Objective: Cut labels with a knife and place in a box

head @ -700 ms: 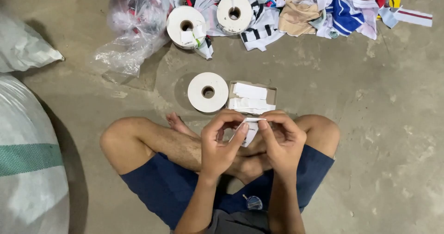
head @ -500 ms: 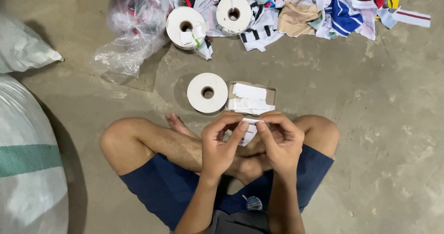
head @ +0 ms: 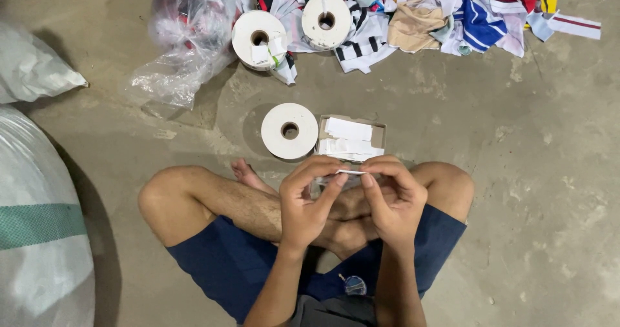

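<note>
Two bare hands meet over the crossed legs of a person seated on the concrete floor (head: pixel 536 191). The left hand (head: pixel 309 201) and the right hand (head: pixel 394 201) each pinch one end of a small white label strip (head: pixel 352 171), thumb and forefinger closed narrowly on it, so the strip spans the gap between the fingertips at about the middle of the view.

Just beyond the hands, toward 12 o'clock, sits a shallow box of cut white strips (head: pixel 351 140), and touching its 9 o'clock side lies a roll of white tape (head: pixel 289 131), flat on the floor. Farther out at 12 o'clock are two more white rolls (head: pixel 259 40), one beside a crumpled clear plastic bag (head: pixel 184 36) at 11 o'clock, the other resting on a heap of mixed coloured cloth (head: pixel 445 17) that runs to 1 o'clock. Large white woven sacks (head: pixel 39 236) fill the 9 o'clock edge.

The strip looks very light, thin and limp, likely to curl, crease or flutter away if released; it seems best held at its two short ends with fingertip pads, lightly, as both hands do here. Whether it is sticky on one face cannot be told.
</note>
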